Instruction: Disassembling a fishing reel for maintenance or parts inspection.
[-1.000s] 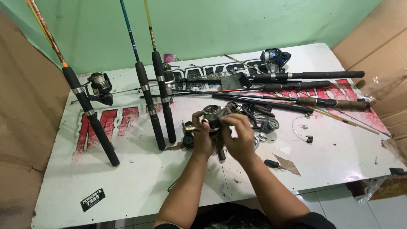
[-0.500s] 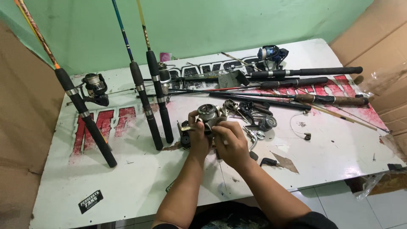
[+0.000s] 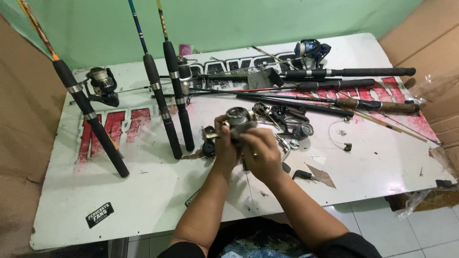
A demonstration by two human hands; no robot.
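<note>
Both of my hands meet over the middle of the white board. Between them is a grey metal fishing reel, lifted just above the board. My left hand grips its left side from below. My right hand closes over its right side, a ring on one finger. Loose black reel parts lie just left of my hands. More dismantled reel pieces lie to the right.
Three rods with black handles lean against the green wall at left, one carrying a reel. Several rods lie across the board's far side with a blue reel. Cardboard flanks both sides. A small black part lies near the front.
My hands and the reel have stayed together at the board's middle, turning the reel slightly; the view has shifted a little.
</note>
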